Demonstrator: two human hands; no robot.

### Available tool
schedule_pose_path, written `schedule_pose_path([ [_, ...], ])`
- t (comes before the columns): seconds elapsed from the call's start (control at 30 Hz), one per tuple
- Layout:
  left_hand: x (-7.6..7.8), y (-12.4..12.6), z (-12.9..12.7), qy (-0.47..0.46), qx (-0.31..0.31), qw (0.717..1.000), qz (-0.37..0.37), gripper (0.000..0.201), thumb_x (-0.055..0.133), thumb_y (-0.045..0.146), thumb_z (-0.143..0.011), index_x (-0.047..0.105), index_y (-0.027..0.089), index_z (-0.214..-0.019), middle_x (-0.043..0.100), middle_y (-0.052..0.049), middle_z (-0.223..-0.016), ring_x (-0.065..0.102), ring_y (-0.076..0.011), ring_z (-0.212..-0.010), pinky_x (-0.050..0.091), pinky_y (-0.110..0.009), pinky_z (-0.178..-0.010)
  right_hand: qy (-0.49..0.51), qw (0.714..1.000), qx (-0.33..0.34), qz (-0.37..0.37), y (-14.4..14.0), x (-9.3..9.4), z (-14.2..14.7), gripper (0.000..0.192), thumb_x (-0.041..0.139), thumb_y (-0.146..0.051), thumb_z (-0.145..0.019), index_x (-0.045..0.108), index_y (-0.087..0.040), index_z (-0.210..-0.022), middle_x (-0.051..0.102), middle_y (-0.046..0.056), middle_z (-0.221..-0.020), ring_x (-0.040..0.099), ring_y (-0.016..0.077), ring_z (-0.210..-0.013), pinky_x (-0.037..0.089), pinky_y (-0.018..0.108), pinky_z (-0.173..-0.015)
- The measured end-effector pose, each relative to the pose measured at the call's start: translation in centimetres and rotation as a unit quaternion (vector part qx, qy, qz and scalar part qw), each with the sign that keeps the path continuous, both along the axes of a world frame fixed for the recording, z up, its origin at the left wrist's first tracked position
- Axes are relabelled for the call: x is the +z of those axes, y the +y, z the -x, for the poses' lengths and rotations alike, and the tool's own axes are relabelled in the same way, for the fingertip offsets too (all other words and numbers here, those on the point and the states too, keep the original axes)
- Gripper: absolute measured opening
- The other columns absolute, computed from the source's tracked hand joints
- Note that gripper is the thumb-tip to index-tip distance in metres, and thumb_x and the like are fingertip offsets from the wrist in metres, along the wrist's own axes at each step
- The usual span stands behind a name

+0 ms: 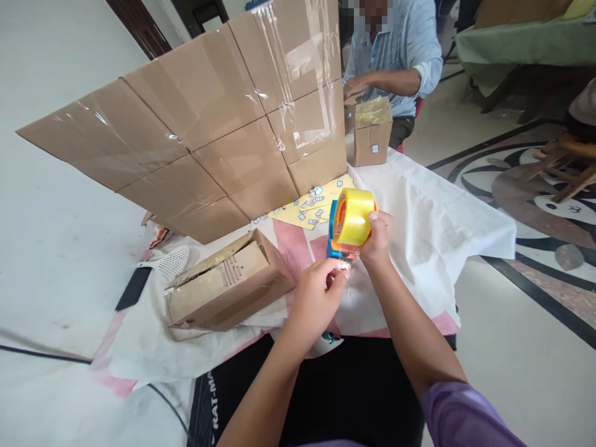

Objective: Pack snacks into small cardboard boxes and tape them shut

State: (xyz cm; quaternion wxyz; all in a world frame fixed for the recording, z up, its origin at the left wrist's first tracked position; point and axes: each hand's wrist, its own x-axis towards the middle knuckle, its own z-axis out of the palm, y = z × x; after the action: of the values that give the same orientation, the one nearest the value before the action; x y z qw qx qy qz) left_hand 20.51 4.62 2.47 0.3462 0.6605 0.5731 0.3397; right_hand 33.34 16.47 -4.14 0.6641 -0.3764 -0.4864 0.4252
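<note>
My right hand [377, 239] grips a blue and orange tape dispenser [336, 239] loaded with a yellowish roll of clear tape [352, 216], held above the table. My left hand [321, 292] pinches at the tape end just below the dispenser. A small cardboard box [223, 288] lies on its side on the white cloth [419, 217], to the left of my hands, its flap partly open.
A tall wall of taped cardboard boxes [209, 124] stands behind. Yellow sheets with small stickers [311, 208] lie at its foot. Across the table a person in a light blue shirt [400, 49] handles another small box [371, 133]. A white perforated utensil [173, 262] lies at left.
</note>
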Motion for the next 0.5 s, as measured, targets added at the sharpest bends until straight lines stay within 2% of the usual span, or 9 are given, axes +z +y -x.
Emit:
schedule_pose_path([
  [0.13,-1.5,-0.3,0.0,-0.014,0.015,1.000,0.012,0.014,0.059,0.025,-0.093,0.071,0.020,-0.098,0.071,0.000,-0.086,0.063,-0.0131,-0.074,0.045,-0.024,-0.068,0.048,0.999,-0.001,0.002,0.1,-0.1,0.0,0.056,0.053,-0.081,-0.078,0.059,-0.026,-0.070,0.059,0.006,-0.066,0.067,0.0310,-0.078,0.055,0.043,-0.062],
  [0.3,-2.7,-0.7,0.2,-0.035,0.027,0.999,0.024,0.017,0.058,0.026,-0.093,0.073,0.022,-0.099,0.073,-0.001,-0.087,0.063,-0.0138,-0.072,0.045,-0.024,-0.066,0.147,0.988,0.052,-0.010,-0.4,1.5,0.6,0.051,0.063,-0.075,-0.074,0.061,-0.025,-0.064,0.068,0.010,-0.071,0.071,0.0356,-0.091,0.059,0.049,-0.077],
  [0.5,-3.1,-0.7,0.7,0.059,0.036,0.997,-0.043,0.018,0.056,0.024,-0.094,0.072,0.021,-0.099,0.071,-0.003,-0.087,0.062,-0.0149,-0.072,0.044,-0.028,-0.070,0.183,0.974,0.132,-0.011,-1.4,3.3,1.0,0.051,0.071,-0.073,-0.070,0.076,-0.023,-0.082,0.078,0.014,-0.092,0.067,0.0404,-0.115,0.059,0.053,-0.090],
])
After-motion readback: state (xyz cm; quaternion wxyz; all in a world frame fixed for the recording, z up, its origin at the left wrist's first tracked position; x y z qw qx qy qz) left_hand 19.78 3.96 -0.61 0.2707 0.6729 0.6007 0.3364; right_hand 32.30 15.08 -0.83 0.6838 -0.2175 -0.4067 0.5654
